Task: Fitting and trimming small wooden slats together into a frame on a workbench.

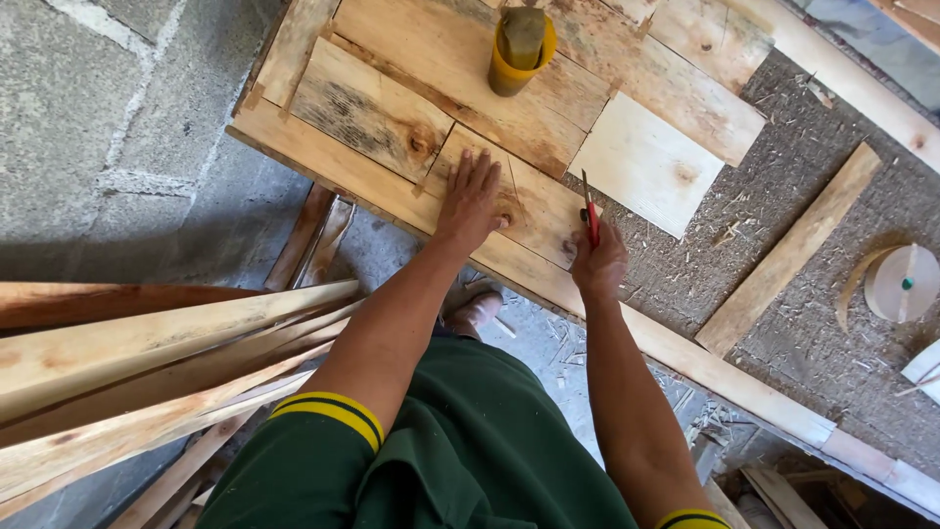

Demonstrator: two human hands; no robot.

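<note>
The upper middle of the frame is filled by a wooden panel (431, 59) made of rough pale boards, stained dark in patches and marked by knots, which is laid on a chipboard surface (783, 323) strewn with shavings. A long framing rail (323, 162) is seen along the panel's near edge, running down toward the lower right. At the left of the frame a stack of long planks (147, 362) is seen fanned out above the concrete floor (108, 127). A loose square of pale board (646, 162) is laid against the panel's right side, and a narrow strip of wood (793, 250) lies apart from it further right. A round wooden disc (903, 282) is seen at the right edge. A yellow cup (514, 59) holding a greenish block is stood on the panel at the top centre. The left hand (470, 201) is pressed flat, fingers spread, on a triangular inset piece (534, 211) near the panel's lower edge. The right hand (597, 260) is closed around a red pencil (590, 211), whose tip is pointed up over that same piece, just beside the left hand.
</note>
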